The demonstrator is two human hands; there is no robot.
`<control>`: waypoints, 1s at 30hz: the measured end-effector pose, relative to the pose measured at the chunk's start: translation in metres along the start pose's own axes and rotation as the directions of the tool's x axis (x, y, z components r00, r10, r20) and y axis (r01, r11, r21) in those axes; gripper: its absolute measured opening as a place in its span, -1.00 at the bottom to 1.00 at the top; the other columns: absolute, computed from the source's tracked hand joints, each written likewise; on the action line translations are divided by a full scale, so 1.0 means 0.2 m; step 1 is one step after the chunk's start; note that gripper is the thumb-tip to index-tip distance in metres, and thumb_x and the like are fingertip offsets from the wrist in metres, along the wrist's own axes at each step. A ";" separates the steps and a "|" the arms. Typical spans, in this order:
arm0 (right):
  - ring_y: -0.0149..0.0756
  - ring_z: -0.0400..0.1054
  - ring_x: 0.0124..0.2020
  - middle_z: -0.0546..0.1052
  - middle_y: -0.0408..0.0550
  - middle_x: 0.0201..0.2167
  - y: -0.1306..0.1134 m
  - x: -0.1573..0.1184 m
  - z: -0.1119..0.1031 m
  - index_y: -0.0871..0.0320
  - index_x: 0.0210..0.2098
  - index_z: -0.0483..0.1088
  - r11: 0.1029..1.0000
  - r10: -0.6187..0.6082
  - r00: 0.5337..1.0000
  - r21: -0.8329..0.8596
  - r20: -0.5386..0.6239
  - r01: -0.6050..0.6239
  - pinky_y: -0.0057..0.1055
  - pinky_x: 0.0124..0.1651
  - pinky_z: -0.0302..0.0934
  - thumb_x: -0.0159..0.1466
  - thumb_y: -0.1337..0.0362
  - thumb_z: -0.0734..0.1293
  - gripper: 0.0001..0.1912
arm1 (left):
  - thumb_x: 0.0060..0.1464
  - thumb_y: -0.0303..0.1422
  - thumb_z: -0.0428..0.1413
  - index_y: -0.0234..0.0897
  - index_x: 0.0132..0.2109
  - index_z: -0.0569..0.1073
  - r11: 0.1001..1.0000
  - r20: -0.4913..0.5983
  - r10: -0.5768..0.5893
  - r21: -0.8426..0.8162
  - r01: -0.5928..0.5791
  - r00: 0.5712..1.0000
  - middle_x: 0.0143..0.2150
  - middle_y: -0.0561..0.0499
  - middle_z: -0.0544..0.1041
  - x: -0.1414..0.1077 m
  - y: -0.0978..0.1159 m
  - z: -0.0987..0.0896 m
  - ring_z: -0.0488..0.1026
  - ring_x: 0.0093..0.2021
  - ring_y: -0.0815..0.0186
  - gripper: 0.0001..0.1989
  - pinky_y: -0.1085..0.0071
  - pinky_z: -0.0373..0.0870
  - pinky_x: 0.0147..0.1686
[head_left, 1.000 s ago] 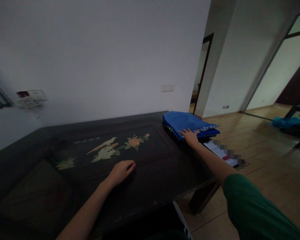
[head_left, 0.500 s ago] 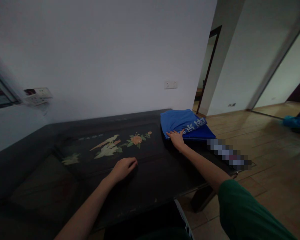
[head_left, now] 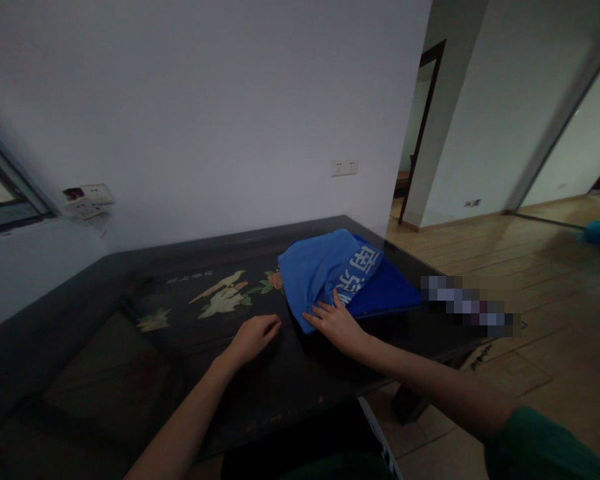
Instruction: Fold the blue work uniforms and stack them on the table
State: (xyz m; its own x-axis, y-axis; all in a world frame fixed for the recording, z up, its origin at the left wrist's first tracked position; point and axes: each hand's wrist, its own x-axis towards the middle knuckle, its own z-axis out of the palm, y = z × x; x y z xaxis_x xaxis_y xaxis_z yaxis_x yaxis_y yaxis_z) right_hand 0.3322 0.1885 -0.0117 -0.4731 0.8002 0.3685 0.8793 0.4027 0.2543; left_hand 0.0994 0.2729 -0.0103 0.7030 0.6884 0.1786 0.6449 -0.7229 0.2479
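A blue cloth [head_left: 313, 257] with white Chinese characters lies folded and a little rumpled on the dark table. Its darker blue part [head_left: 387, 293] spreads out to the right from under the lighter part. My right hand [head_left: 337, 325] is on the near edge of the cloth, back of the hand up, fingers gripping the fabric where it bunches; the thumb is hidden. Left of the cloth, my left hand [head_left: 254, 338] rests on the tabletop with its fingers curled in. Nothing shows in it, and it does not touch the cloth.
The dark table [head_left: 300, 393] carries a painted bird-and-flower design [head_left: 225, 298]. A blurred-out object [head_left: 467, 307] lies at its right edge. Behind stands a white wall with a double socket [head_left: 345, 167]. Tiled floor [head_left: 525, 287] extends to the right.
My right hand and the blue cloth have moved left and closer to me, so the cloth now covers part of the painted flowers. My left hand has stayed nearly still; the view has shifted slightly.
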 end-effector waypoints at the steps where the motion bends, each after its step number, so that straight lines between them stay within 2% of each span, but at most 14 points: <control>1: -0.11 0.34 0.09 0.48 0.06 0.05 -0.06 -0.03 -0.03 0.07 0.16 0.31 1.000 -0.020 1.000 -0.002 -0.001 0.020 0.16 0.28 -0.11 0.34 0.40 0.15 -0.58 | 0.25 -0.31 -0.13 -0.24 -0.28 0.43 1.000 -0.007 0.001 -0.005 -0.001 1.000 -0.32 -0.02 0.53 0.00 0.00 0.00 0.45 -0.32 0.28 -0.72 0.46 0.22 -0.33; 4: -0.10 0.40 -0.01 0.54 0.02 -0.05 -0.17 -0.10 -0.18 0.03 0.05 0.40 0.999 -0.039 0.997 0.030 0.060 0.037 0.08 0.20 0.09 0.32 0.26 0.24 -0.69 | 0.26 -0.32 -0.13 -0.24 -0.27 0.44 1.000 -0.026 0.011 -0.026 -0.012 1.000 -0.30 -0.02 0.54 -0.01 0.00 0.00 0.46 -0.30 0.29 -0.72 0.46 0.23 -0.32; 6: -0.10 0.44 -0.11 0.58 -0.02 -0.16 -0.18 -0.09 -0.32 0.00 -0.09 0.47 0.997 -0.020 0.994 0.078 0.107 0.012 -0.08 0.04 0.26 0.27 0.12 0.31 -0.75 | 0.25 -0.34 -0.12 -0.25 -0.28 0.45 0.999 -0.024 0.012 -0.029 -0.013 1.000 -0.29 -0.03 0.55 -0.01 0.00 0.01 0.47 -0.29 0.28 -0.74 0.47 0.24 -0.31; 8: -0.12 0.44 -0.13 0.58 0.01 -0.22 -0.12 -0.03 -0.44 0.05 -0.17 0.49 0.992 0.087 0.993 0.087 0.082 -0.095 -0.23 -0.09 0.31 0.31 0.09 0.26 -0.75 | 0.23 -0.36 -0.10 -0.25 -0.29 0.45 1.000 -0.014 0.008 -0.014 -0.009 1.000 -0.29 -0.04 0.55 0.00 -0.01 0.01 0.47 -0.30 0.27 -0.75 0.47 0.24 -0.32; 10: -0.11 0.44 -0.11 0.56 0.11 -0.21 0.00 0.05 -0.49 0.15 -0.19 0.49 0.965 0.256 0.965 0.042 0.062 -0.259 -0.31 -0.14 0.29 0.37 0.09 0.16 -0.65 | 0.24 -0.36 -0.10 -0.25 -0.29 0.45 1.000 -0.012 0.011 0.008 -0.011 1.000 -0.28 -0.04 0.55 0.00 -0.01 0.00 0.47 -0.29 0.27 -0.75 0.47 0.24 -0.32; 11: -0.08 0.44 -0.12 0.56 0.17 -0.20 0.07 0.10 -0.49 0.19 -0.19 0.49 0.942 0.334 0.938 0.013 0.095 -0.336 -0.30 -0.15 0.28 0.37 0.05 0.14 -0.60 | 0.24 -0.36 -0.11 -0.25 -0.28 0.46 1.000 -0.014 0.020 0.016 -0.020 1.000 -0.27 -0.04 0.55 -0.01 -0.01 0.00 0.47 -0.29 0.28 -0.75 0.47 0.25 -0.31; 13: 0.02 0.45 -0.13 0.54 0.25 -0.18 0.21 0.18 -0.43 0.26 -0.16 0.48 0.902 0.427 0.874 -0.043 0.232 -0.429 -0.23 -0.17 0.27 0.32 -0.05 0.19 -0.51 | 0.25 -0.36 -0.11 -0.24 -0.26 0.46 0.999 -0.020 0.038 0.021 -0.038 0.999 -0.25 -0.04 0.56 -0.01 -0.01 0.00 0.48 -0.27 0.28 -0.74 0.48 0.26 -0.29; 15: 0.05 0.44 -0.15 0.54 0.25 -0.16 0.31 0.24 -0.33 0.27 -0.15 0.47 0.914 0.385 0.849 -0.023 0.362 -0.404 -0.22 -0.19 0.26 0.27 -0.07 0.24 -0.51 | 0.25 -0.37 -0.10 -0.23 -0.26 0.46 0.999 -0.017 0.050 0.019 -0.050 0.999 -0.23 -0.03 0.57 -0.01 -0.01 -0.01 0.49 -0.24 0.29 -0.75 0.48 0.27 -0.27; 18: -0.13 0.42 -0.29 0.54 0.07 -0.31 0.42 0.27 -0.22 0.22 -0.33 0.46 0.932 0.206 0.877 0.185 0.435 -0.311 -0.35 -0.28 0.19 0.27 0.07 0.29 -0.69 | 0.24 -0.38 -0.09 -0.23 -0.24 0.47 0.998 -0.014 0.050 0.032 -0.050 0.999 -0.22 -0.03 0.57 -0.01 0.00 -0.01 0.49 -0.22 0.27 -0.76 0.47 0.29 -0.25; 21: -0.36 0.28 -0.46 0.38 -0.13 -0.55 0.50 0.27 -0.23 0.20 -0.56 0.30 0.896 0.083 0.910 0.369 0.406 -0.246 -0.44 -0.37 0.08 0.27 0.20 0.27 -0.69 | 0.24 -0.37 -0.11 -0.23 -0.23 0.47 0.998 -0.020 0.061 0.035 -0.060 0.998 -0.23 -0.03 0.57 -0.01 0.00 0.00 0.49 -0.21 0.26 -0.75 0.45 0.30 -0.24; 23: -0.44 0.17 -0.53 0.25 -0.21 -0.62 0.54 0.28 -0.29 0.18 -0.62 0.19 0.856 0.038 0.929 0.467 0.367 -0.220 -0.47 -0.42 0.03 0.28 0.19 0.24 -0.63 | 0.24 -0.36 -0.10 -0.22 -0.24 0.47 0.998 -0.028 0.059 0.015 -0.059 0.998 -0.25 -0.02 0.56 -0.01 -0.01 0.01 0.49 -0.23 0.26 -0.75 0.44 0.30 -0.25; 25: -0.48 0.09 -0.57 0.19 -0.25 -0.66 0.56 0.30 -0.38 0.16 -0.62 0.15 0.775 0.035 0.954 0.595 0.299 -0.215 -0.48 -0.46 -0.02 0.28 0.15 0.23 -0.61 | 0.23 -0.34 -0.10 -0.23 -0.25 0.46 0.999 -0.074 0.035 -0.037 -0.038 0.997 -0.27 -0.02 0.55 0.00 -0.01 0.00 0.48 -0.25 0.25 -0.75 0.42 0.31 -0.26; 28: -0.49 0.07 -0.61 0.21 -0.25 -0.68 0.53 0.34 -0.54 0.15 -0.60 0.17 0.603 0.190 0.974 0.768 0.124 -0.215 -0.49 -0.51 -0.05 0.28 0.12 0.23 -0.62 | 0.23 -0.32 -0.12 -0.24 -0.26 0.44 0.975 -0.251 -0.046 -0.221 -0.011 0.967 -0.28 -0.04 0.54 0.00 0.04 -0.06 0.47 -0.25 0.24 -0.75 0.36 0.34 -0.23; 30: -0.50 0.07 -0.63 0.22 -0.24 -0.68 0.47 0.38 -0.64 0.15 -0.59 0.17 0.502 0.349 0.937 0.848 -0.017 -0.172 -0.50 -0.54 -0.04 0.31 0.16 0.21 -0.63 | 0.22 -0.29 -0.11 -0.23 -0.23 0.42 0.930 -0.362 -0.111 -0.366 -0.032 0.926 -0.24 -0.06 0.53 0.01 0.10 -0.13 0.46 -0.23 0.21 -0.77 0.33 0.36 -0.21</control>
State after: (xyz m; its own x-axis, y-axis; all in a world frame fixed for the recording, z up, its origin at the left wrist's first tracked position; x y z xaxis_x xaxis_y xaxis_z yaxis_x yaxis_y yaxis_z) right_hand 0.3711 0.2310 0.1548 -0.1371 0.8829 0.4491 0.5695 0.4412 -0.6935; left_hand 0.1065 0.2605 0.0198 0.4708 0.7387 0.4824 0.4679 -0.6726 0.5734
